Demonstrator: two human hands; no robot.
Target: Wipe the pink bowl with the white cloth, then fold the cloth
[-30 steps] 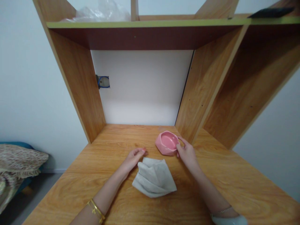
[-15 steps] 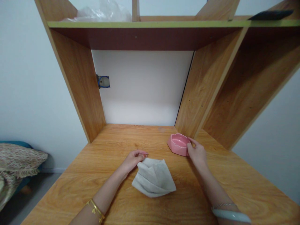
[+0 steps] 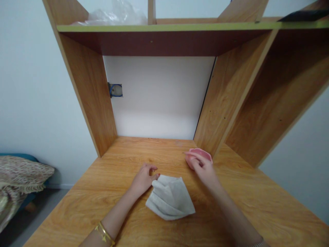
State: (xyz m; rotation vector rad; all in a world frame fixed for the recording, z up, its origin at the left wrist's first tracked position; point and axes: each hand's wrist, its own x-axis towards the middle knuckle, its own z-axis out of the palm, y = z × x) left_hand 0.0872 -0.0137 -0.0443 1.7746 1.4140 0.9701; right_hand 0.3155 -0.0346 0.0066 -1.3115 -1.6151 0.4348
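Note:
A folded pale grey cloth (image 3: 171, 199) lies on the wooden desktop. At its upper left corner is my left hand (image 3: 144, 178), resting on the desk with the thumb tip by the cloth's edge and a gap between thumb and fingers. Farther back on the right stands a pink ashtray (image 3: 207, 155) with an angular, notched rim. My right hand (image 3: 205, 171) is in front of it and covers part of its near side. Its index finger stretches left across the ashtray while other fingers bend; I see nothing held in it. Whether it touches the ashtray is unclear.
Wooden side panels (image 3: 88, 92) and a shelf (image 3: 164, 27) frame the desk's back. A clear plastic bag (image 3: 115, 15) and a dark object (image 3: 305, 15) lie on the shelf. An open socket box (image 3: 116, 90) shows at the left. A patterned blanket (image 3: 23, 175) is off to the left.
My right hand has let go of the ashtray's right side and moved left in front of it. The left thumb and fingers have parted. The cloth stays put on the desk.

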